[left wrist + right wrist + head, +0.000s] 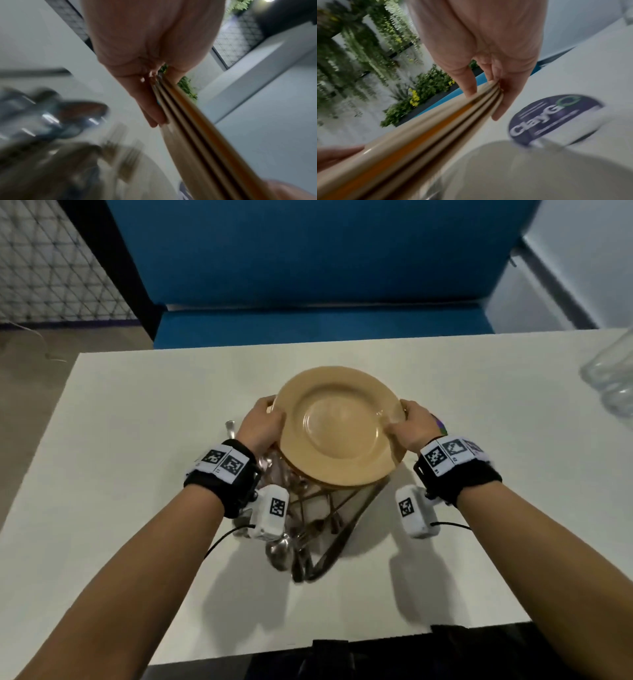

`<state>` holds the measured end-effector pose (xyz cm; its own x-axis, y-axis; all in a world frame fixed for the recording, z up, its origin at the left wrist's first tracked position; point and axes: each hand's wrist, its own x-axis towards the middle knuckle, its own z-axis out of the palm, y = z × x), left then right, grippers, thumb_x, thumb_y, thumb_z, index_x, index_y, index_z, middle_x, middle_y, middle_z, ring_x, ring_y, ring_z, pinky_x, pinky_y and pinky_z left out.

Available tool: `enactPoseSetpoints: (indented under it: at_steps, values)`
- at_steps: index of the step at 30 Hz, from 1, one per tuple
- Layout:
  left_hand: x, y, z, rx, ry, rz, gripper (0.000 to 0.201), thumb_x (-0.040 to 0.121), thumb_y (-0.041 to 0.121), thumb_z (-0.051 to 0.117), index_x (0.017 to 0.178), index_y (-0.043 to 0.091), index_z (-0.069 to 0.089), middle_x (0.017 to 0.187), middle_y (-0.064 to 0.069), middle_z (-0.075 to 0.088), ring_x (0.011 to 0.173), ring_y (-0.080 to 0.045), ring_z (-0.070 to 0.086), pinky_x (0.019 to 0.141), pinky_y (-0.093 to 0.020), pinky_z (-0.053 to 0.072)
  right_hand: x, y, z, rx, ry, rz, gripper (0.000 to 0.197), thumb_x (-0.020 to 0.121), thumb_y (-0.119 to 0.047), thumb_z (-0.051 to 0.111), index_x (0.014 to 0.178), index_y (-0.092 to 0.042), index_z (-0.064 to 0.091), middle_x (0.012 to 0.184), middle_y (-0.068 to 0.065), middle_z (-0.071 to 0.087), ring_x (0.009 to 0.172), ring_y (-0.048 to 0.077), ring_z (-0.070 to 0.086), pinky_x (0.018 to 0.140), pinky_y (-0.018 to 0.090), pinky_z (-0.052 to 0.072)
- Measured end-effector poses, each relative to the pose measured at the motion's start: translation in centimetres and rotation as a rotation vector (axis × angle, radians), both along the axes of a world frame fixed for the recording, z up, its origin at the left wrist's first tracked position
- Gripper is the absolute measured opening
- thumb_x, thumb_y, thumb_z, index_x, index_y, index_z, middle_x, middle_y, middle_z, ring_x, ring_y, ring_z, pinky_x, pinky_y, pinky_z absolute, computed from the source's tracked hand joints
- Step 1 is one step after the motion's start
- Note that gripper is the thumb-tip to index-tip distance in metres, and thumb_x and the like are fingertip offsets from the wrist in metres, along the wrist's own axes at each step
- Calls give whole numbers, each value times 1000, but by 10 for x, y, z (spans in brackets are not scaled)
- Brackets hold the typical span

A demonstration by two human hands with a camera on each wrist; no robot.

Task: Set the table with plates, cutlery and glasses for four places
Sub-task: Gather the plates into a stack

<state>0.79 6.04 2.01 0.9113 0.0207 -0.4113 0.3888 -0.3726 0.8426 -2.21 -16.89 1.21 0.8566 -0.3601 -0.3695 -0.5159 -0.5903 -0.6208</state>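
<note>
Head view: both hands (263,424) (409,426) grip plate stack (337,429) rims.

One stack of tan plates (337,429), with at least three rims showing at its edge in the wrist views. One heap of metal cutlery (308,535), too tangled to count. One round printed sticker (554,119). Clear glassware (613,371) at the right edge, number unclear.

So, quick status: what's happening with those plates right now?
Left hand and right hand grip the plate stack by opposite rims. Cutlery pile lies beneath. No places set yet.
</note>
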Motion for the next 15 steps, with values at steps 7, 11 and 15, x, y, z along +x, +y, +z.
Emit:
enactPoseSetpoints:
  at_steps: [7, 11, 15]
  values:
    - [-24, -163, -12, 98, -63, -133, 52, 84, 26, 48, 135, 16, 48, 122, -9, 61, 106, -31, 59, 91, -45, 51, -26, -161, 0, -64, 43, -38, 42, 83, -11, 58, 125, -9, 53, 122, 12, 61, 111, 30, 57, 89, 33, 45]
    - [-42, -239, -20, 91, -64, -174, 48, 68, 28, 43, 110, 15, 62, 100, -13, 67, 93, -32, 61, 87, -50, 52, -46, -238, -4, -89, 58, -95, 63, 82, -15, 62, 141, -12, 39, 136, 11, 53, 125, 28, 50, 100, 30, 41]
    - [-49, -299, -26, 62, -4, -199, 35, 80, 21, 51, 114, 24, 59, 93, -6, 67, 91, -29, 65, 82, -48, 56, -65, -300, -5, -136, 87, -112, 56, 79, -11, 66, 133, -12, 51, 128, 11, 60, 119, 30, 54, 96, 30, 44]
